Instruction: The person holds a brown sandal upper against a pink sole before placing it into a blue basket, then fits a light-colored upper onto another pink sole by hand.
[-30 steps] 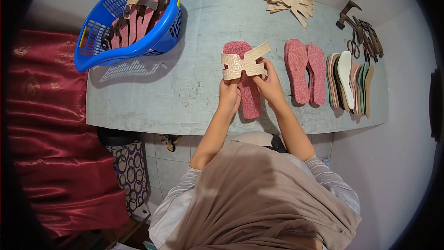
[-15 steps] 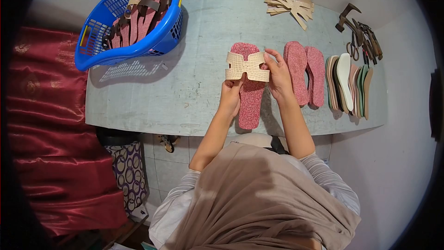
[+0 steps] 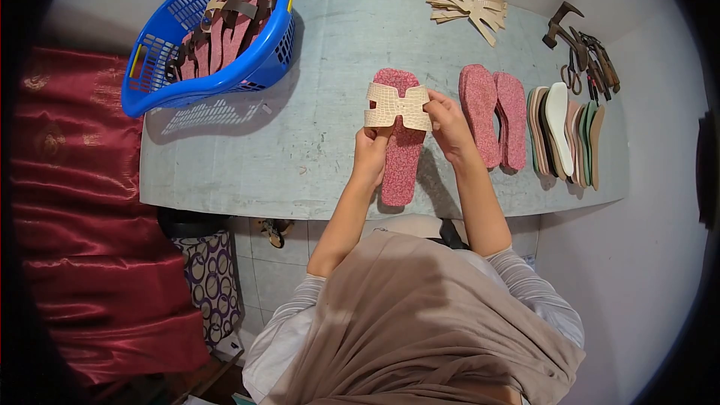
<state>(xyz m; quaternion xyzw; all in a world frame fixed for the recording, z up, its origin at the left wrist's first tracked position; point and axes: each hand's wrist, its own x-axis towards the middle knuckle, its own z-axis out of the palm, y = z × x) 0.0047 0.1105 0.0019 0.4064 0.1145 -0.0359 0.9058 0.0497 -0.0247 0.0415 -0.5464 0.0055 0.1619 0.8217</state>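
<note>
A pink patterned sandal sole [image 3: 403,169] is held over the table, with a cream crocodile-textured strap [image 3: 399,107] lying across its front part. My left hand [image 3: 370,156] is closed at the left side, its thumb under the strap's lower edge and its fingers hidden behind the sole. On the other side my right hand [image 3: 448,126] pinches the right end of the strap. To the right lie two stacks of pink soles, the nearer stack [image 3: 478,116] beside the farther stack [image 3: 511,120].
A blue basket [image 3: 259,79] with several pink sandals stands at the back left. Cream strap pieces [image 3: 476,11] lie at the back. On the right are a hammer [image 3: 556,30], scissors [image 3: 571,79], other hand tools and a row of coloured insoles [image 3: 559,124].
The sole and strap have shifted slightly left. My right hand's fingers have closed in on the strap's right end, where they were more spread before.
</note>
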